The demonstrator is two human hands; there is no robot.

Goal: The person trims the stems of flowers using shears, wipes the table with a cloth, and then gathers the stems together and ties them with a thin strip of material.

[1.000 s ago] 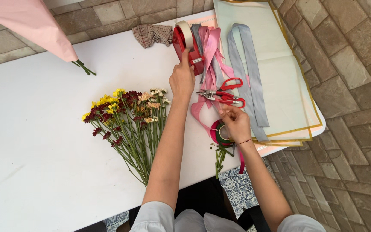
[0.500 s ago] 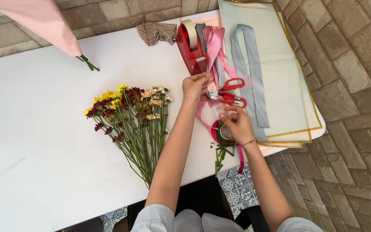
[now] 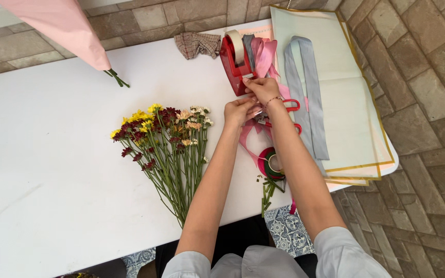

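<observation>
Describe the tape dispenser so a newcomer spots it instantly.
Start at the white table and go to its far edge, just left of the pale wrapping sheets. The tape dispenser stands there, at the right hand. It is the only solid red block, carrying an upright roll of pale tape.

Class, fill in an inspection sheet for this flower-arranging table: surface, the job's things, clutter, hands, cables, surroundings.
Surface: white table, mostly bare on its left side.
Job's things: red tape dispenser with its roll; loose flower bunch lying flat.
Clutter: red-handled scissors, grey ribbon, pink ribbon, wrapping sheets, ribbon spool, cut stems, checked cloth, pink-wrapped bouquet.
Hands: right hand at the dispenser's front; left hand just below, fingers curled.
Cables: nothing seen.
Surroundings: stone paving.
</observation>
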